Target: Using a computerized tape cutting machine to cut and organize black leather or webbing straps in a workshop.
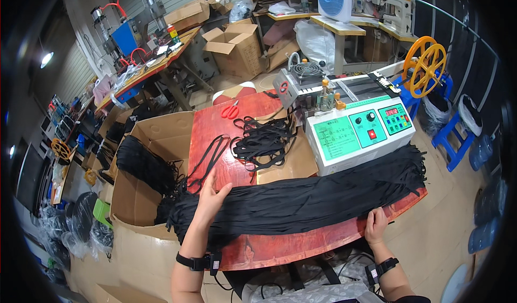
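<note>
A long, thick bundle of black straps [301, 203] lies across the near side of the red table, its loose ends fanning out at both sides. Against the bundle's left part rests my left hand [211, 198], open, with thumb and fingers apart. My right hand [375, 226] is closed at the bundle's near edge toward the right, its fingers curled against the straps and the fingertips hidden. Behind the bundle is a loose, tangled heap of black strap [264, 141], partly on a flat piece of cardboard [293, 168]. Red-handled scissors [230, 110] lie farther back.
A white machine with a green control panel [361, 133] stands behind the bundle at right. Left of the red table [285, 249], an open carton [132, 203] holds more black straps [142, 163]. Yellow reels [428, 69] and a blue stool [455, 141] are at right.
</note>
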The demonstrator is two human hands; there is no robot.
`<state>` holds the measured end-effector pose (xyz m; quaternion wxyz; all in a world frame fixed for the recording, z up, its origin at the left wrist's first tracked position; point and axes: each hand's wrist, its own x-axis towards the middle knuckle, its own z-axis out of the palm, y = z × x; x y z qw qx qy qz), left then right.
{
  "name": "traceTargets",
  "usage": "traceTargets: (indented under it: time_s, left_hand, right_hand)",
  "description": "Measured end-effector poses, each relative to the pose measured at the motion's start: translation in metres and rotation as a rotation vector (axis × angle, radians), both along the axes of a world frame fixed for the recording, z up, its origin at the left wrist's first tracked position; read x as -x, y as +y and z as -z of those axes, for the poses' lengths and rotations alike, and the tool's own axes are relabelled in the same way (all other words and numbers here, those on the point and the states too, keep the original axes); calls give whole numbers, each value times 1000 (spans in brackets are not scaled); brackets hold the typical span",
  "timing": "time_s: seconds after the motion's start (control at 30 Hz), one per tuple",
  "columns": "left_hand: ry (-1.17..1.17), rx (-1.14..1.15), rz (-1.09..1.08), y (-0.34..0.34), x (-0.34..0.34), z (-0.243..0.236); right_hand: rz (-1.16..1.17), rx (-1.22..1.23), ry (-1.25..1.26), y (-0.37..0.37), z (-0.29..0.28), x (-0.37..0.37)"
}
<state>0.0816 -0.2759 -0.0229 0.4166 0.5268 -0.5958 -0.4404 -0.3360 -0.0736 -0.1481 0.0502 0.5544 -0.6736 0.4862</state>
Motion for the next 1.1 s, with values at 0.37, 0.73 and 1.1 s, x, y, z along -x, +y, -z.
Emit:
traceTargets:
  time_s: [0.37,0.73,1.1]
  left_hand:
    - [-51,248,83,-36,49,-56]
    - [-246,121,271,-140,111,-50]
    - [-640,355,539,-222,162,16]
  right_hand:
    - [-1,4,3,1,1,2]
    - [-15,-10,13,0,3,4]
    - [-19,-53,12,0,5,3]
